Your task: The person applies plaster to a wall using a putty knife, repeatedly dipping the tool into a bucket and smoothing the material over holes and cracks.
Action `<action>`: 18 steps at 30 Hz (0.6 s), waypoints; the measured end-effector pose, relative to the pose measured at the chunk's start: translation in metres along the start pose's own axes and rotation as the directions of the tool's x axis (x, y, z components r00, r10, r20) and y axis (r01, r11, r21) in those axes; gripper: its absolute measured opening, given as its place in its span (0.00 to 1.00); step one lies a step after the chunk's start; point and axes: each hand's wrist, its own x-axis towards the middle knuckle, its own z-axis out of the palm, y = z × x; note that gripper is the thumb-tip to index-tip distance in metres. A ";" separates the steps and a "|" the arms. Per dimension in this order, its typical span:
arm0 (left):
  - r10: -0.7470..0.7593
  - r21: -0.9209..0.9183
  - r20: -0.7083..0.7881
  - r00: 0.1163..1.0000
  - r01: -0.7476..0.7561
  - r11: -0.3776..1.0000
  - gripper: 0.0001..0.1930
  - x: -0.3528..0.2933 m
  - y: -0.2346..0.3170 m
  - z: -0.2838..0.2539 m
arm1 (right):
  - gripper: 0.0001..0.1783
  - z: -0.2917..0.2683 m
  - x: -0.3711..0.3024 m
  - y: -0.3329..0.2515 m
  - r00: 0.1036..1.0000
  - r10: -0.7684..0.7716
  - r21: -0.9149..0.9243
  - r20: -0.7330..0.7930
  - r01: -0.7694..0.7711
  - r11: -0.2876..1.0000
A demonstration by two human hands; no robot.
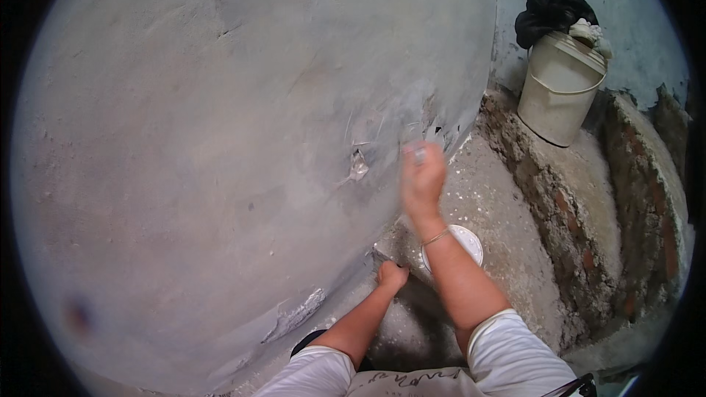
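My right hand [424,184] is raised close to the grey plastered wall [220,140], blurred by motion. Its fingers are closed, and a small pale, shiny piece shows at their top; I cannot make out what it belongs to. Just left of it the wall has a chipped white patch [358,167] and several scratches. My left hand [392,276] is lower, by the foot of the wall at the edge of a step. It is closed, with a small dark spot at its fingers that I cannot name. Partly behind my right forearm lies a round white container or lid [468,241].
Rough concrete steps [500,206] with exposed brick run along the right, strewn with white flakes. A white bucket [562,92] with a wire handle stands on a step, a black plastic bag [555,11] on top. Low on the wall is a peeled patch [298,312].
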 end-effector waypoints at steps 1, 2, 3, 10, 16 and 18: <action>0.017 0.019 0.001 1.000 -0.017 1.000 0.26 0.009 -0.010 0.004 | 0.08 0.012 -0.017 -0.024 0.990 -0.142 -0.020 0.007 0.142 0.990; 0.082 0.033 -0.029 0.996 -0.081 0.996 0.26 0.024 -0.026 0.015 | 0.12 0.019 -0.036 -0.051 0.990 -0.121 0.066 0.072 0.116 0.991; 0.151 0.046 -0.042 0.988 -0.149 0.988 0.26 0.036 -0.029 0.029 | 0.14 0.022 -0.054 -0.071 0.979 -0.143 0.094 0.144 0.131 0.987; 0.188 0.069 -0.061 0.980 -0.184 0.980 0.26 0.052 -0.047 0.037 | 0.17 -0.030 -0.079 -0.084 0.956 -0.173 0.329 0.236 0.089 0.940; 0.041 -0.100 -0.090 0.995 -0.050 0.994 0.23 0.008 -0.012 0.007 | 0.08 -0.029 -0.001 -0.029 0.997 0.041 0.011 0.059 -0.042 0.999; 0.025 -0.059 -0.130 0.991 -0.033 0.998 0.23 0.005 -0.003 0.009 | 0.08 -0.013 0.018 -0.009 1.000 0.011 0.056 -0.001 -0.011 0.998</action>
